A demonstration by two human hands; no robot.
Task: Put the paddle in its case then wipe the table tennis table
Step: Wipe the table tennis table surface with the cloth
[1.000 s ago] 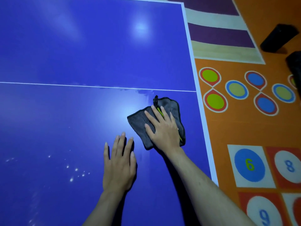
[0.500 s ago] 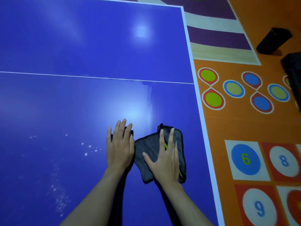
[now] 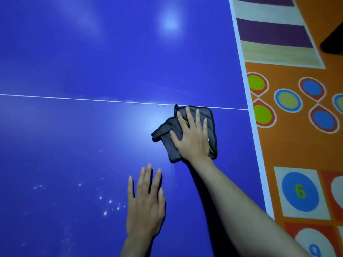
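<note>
Covering most of the frame, one blue table (image 3: 92, 52) looks hard & smooth; one soft, limp grey cloth (image 3: 165, 129) lies right of centre at the white line, best pressed flat from above. Two hands: right hand (image 3: 193, 138) presses on cloth w/ fingers spread, left hand (image 3: 146, 203) rests flat lower centre, fingers straight & nearly together; no paddle visible.

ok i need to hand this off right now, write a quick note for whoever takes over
Right hand: flat, fingers spread, pressing the dark grey folded cloth onto the blue table tennis table, just short of its white centre line near the right edge.
Left hand: flat on the table, holding nothing.
Paddle and case: not in view, so that step cannot be confirmed.
Left to do: pale specks lie beside the left hand; wipe there and across the rest of the table.
</note>
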